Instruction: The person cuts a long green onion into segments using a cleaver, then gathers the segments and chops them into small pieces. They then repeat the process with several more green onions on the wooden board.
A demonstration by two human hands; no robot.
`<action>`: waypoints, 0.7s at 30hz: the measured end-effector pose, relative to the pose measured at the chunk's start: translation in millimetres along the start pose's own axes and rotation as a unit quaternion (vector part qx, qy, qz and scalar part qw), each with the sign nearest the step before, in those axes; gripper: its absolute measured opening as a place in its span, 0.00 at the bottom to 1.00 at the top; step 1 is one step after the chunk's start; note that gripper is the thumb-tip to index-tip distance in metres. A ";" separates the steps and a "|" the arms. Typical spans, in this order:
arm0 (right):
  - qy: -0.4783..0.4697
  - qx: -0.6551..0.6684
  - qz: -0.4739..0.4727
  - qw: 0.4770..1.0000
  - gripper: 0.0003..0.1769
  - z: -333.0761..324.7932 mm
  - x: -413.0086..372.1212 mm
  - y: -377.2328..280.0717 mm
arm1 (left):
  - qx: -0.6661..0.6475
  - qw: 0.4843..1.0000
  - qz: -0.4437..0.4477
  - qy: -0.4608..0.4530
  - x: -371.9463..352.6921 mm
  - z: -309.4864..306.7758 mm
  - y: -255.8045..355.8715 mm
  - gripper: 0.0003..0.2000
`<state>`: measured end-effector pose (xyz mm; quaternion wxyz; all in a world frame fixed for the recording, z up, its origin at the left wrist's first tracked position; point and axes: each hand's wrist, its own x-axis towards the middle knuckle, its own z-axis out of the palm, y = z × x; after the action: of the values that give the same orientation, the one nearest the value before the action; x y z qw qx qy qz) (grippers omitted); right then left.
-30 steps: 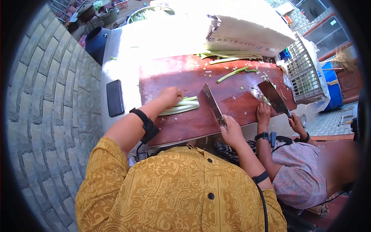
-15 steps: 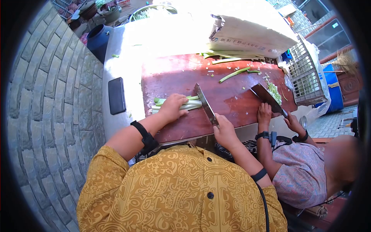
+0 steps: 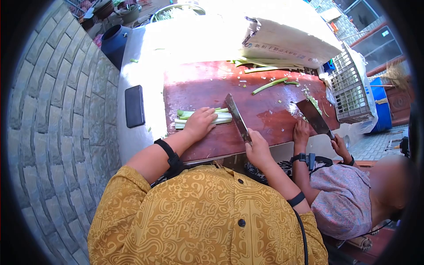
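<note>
My left hand (image 3: pixel 202 123) is closed over a bundle of scallions (image 3: pixel 224 118), pressing it onto the red-brown board (image 3: pixel 201 90). White and green stalk ends stick out on both sides of its fingers. In my right hand (image 3: pixel 257 146) is the handle of a cleaver (image 3: pixel 237 117). Its blade stands on edge, right at the right-hand ends of the bundle, pointing away from me.
To my right, a co-worker's hand (image 3: pixel 338 145) holds another cleaver (image 3: pixel 312 116) beside chopped scallion (image 3: pixel 312 100). Farther back lie loose stalks (image 3: pixel 270 85), a cardboard box (image 3: pixel 282 44) and a grey crate (image 3: pixel 351 88). A phone (image 3: pixel 134 106) lies left of the board.
My left hand has shifted slightly right along the scallions, while my cleaver stays nearly in place. The co-worker's cleaver has moved right and turned, showing more of its flat side.
</note>
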<state>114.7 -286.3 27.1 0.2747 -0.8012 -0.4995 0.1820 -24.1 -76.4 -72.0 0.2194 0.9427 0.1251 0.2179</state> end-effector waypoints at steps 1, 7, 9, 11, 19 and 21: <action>-0.001 0.001 0.005 1.000 0.25 1.0 -0.1 0.2 | 0.002 1.000 0.004 0.003 0.8 1.6 0.9 0.19; -0.009 -0.024 -0.009 1.000 0.31 3.6 2.3 7.1 | 0.034 0.999 -0.005 0.001 5.6 0.7 12.1 0.17; -0.013 -0.033 -0.006 0.999 0.32 4.9 5.0 9.4 | 0.037 0.999 -0.009 -0.003 6.2 1.2 12.2 0.17; -0.024 -0.039 0.007 0.999 0.33 6.4 7.4 8.5 | 0.039 0.999 -0.008 -0.003 6.9 1.8 11.8 0.16; 0.021 -0.076 0.004 0.997 0.34 -4.6 13.6 -2.0 | 0.021 0.999 0.000 0.044 7.5 5.7 8.8 0.15; 0.023 -0.086 -0.009 0.996 0.35 -15.8 13.5 -14.6 | 0.011 0.998 -0.009 0.066 6.8 7.7 10.5 0.15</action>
<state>119.3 -273.1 48.2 0.2176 -0.8215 -0.5138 0.1173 -13.2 -86.1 -70.8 0.2018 0.9276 0.1502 0.2761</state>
